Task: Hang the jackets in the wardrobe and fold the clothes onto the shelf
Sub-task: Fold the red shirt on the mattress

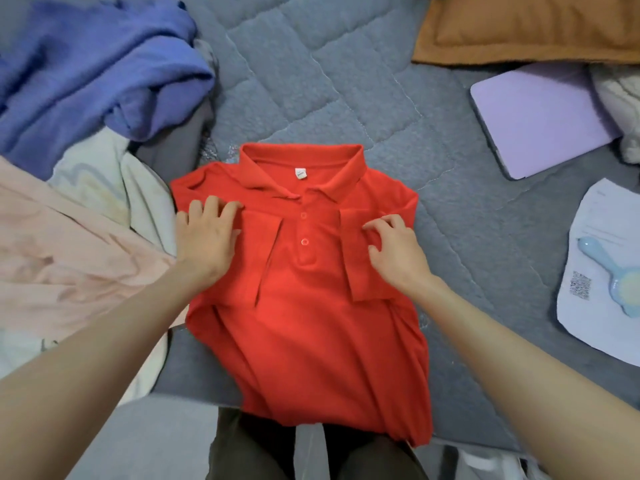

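Lying face up on the grey quilted bed cover (346,81), the red polo shirt (304,334) sits in the middle of the view with its collar pointing away from the person and its hem reaching the near edge of the bed, just above the person's dark trousers (263,452). Both short sleeves are folded inward over the chest, one on each side of the buttoned placket. The left hand (204,237) rests palm down on the left folded sleeve, fingers relaxed and nearly straight, grasping nothing. The right hand (398,251) is on the right folded sleeve with its fingers curled and the tips and thumb touching the cloth; whether it pinches the fabric or only presses on it cannot be told. Left of the shirt lies a heap of other clothes: a blue fleece garment (86,64) at the far left, a cream garment (114,188) just beside the shirt's shoulder, and a pale pink cloth (69,254) under the left forearm. At the far right corner is an orange-brown pillow (519,26), with a lilac flat case (543,123) near it on the cover. Well to the right of the shirt a sheet of paper (588,327) carries a printed square code, and a light blue hand mirror (609,275) lies on top of it
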A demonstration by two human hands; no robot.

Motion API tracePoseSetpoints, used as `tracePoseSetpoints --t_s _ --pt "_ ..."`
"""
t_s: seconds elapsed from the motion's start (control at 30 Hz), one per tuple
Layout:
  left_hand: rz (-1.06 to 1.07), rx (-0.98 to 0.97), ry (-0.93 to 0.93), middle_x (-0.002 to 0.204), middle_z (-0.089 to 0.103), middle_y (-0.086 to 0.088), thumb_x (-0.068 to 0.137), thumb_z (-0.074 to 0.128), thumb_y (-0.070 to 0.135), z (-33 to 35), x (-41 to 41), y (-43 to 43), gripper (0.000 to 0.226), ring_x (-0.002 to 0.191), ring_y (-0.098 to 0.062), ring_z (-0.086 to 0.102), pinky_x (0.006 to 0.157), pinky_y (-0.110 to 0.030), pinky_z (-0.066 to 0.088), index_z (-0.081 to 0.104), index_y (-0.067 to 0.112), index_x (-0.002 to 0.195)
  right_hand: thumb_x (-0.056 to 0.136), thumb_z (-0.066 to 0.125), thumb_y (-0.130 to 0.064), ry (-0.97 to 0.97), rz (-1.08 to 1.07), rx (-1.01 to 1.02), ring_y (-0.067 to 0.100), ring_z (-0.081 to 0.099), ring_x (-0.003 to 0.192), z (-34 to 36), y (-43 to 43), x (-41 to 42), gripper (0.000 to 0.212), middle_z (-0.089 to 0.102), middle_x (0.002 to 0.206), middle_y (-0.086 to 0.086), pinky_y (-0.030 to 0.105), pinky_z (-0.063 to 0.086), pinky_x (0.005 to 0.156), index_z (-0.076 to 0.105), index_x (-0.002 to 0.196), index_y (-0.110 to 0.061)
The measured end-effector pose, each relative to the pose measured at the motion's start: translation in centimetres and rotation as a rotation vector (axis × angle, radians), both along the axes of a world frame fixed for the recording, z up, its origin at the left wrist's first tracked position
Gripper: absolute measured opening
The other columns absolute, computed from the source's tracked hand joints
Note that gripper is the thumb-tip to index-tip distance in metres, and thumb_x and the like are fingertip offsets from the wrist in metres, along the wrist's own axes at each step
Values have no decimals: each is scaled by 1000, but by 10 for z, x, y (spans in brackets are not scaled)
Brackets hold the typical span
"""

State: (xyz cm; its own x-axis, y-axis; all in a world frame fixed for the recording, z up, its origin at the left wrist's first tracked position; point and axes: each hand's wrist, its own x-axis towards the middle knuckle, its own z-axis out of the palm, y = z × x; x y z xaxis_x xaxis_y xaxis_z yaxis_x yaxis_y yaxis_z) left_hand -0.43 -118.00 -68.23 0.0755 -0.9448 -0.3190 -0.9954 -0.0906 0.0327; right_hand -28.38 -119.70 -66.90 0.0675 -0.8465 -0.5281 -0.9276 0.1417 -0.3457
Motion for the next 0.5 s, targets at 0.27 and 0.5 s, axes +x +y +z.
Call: tracePoseSetpoints --t_s 0.27,0.5 --pt "-3 32 144 152 17 -20 64 84 38 -2 9 -47 116 137 -36 21 110 -48 18 10 16 152 73 66 2 116 55 -135 33 47 122 9 -55 35 94 19 151 9 43 50 90 19 150 -26" --pt "40 108 227 114 59 -22 52 90 39 -15 17 -66 99 108 -39 54 91 -44 38 37 6 129 52 92 -14 124 -90 87 38 55 111 -13 -89 29 103 39 133 20 39 44 89 33 135 -9"
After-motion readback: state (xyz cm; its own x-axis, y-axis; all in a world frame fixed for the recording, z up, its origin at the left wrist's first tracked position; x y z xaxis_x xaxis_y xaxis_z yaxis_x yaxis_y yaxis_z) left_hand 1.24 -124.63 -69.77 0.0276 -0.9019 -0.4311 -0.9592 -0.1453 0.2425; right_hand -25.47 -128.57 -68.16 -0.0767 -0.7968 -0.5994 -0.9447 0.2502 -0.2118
